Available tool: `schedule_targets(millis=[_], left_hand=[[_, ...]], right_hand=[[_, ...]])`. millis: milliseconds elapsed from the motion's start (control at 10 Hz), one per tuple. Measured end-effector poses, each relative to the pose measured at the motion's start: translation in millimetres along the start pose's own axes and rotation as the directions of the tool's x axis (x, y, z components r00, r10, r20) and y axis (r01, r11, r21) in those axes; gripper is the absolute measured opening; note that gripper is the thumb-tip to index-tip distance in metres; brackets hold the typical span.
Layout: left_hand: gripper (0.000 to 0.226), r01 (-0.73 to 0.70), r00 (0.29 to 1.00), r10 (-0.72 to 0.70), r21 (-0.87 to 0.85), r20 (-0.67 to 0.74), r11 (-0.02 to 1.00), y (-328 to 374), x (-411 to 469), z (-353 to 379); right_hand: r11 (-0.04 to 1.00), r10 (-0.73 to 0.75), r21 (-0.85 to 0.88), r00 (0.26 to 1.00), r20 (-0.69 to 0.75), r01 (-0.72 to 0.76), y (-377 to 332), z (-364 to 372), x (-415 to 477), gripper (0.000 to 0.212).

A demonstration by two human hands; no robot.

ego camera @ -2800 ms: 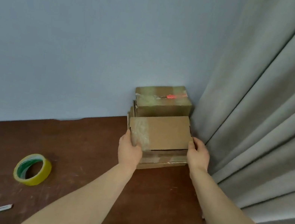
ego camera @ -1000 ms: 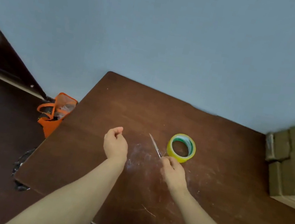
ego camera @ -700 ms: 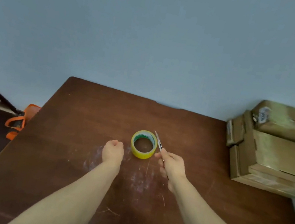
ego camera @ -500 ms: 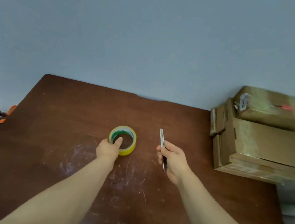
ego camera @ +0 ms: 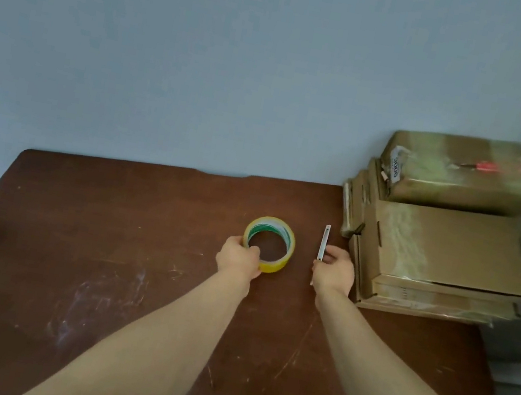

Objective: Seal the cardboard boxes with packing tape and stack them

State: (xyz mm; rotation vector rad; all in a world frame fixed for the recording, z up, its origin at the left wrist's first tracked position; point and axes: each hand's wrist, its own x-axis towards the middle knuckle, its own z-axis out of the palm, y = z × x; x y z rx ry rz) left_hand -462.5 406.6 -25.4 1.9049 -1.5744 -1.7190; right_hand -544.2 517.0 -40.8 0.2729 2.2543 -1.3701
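The stack of boxes [ego camera: 444, 250] stands on the far right corner of the table [ego camera: 105, 239], and both hands work just to the left of it. The right hand [ego camera: 334, 273], almost beside the stack, has its fingers curled around the near end of a thin cutter [ego camera: 324, 241]. The other end points away toward the wall, and I cannot tell if the blade is pushed out. The left hand [ego camera: 237, 259], further left of the stack, grips the near rim of the yellow tape roll [ego camera: 274, 267], which lies flat on the table. I think the first danger is the cutter. It is held only at one end, so it may turn in the fingers. If the blade is out, it may scratch the side of the stack or the other hand when the two hands come together. The second danger is the stack itself. The upper boxes do not sit square on the lower ones, and a push from the right hand or forearm could shift them. Also, the loose end of the tape is not visible, so finding it with a cutter in one hand may be clumsy.
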Motion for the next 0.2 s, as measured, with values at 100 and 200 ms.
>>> schedule_targets(millis=[100,200], left_hand=[[0.044,-0.002,0.997,0.004,-0.030,0.073,1.000,8.0,-6.9,22.0],[0.052,0.045,0.990,-0.029,-0.115,0.140,0.992,9.8,-22.0,18.3]], right_hand=[[0.974,-0.153,-0.162,0.987,0.041,0.158,0.1,-4.2,1.2,0.039],[0.907,-0.275,-0.311,0.959,0.073,0.284,0.1,-8.6,-16.8,0.047]])
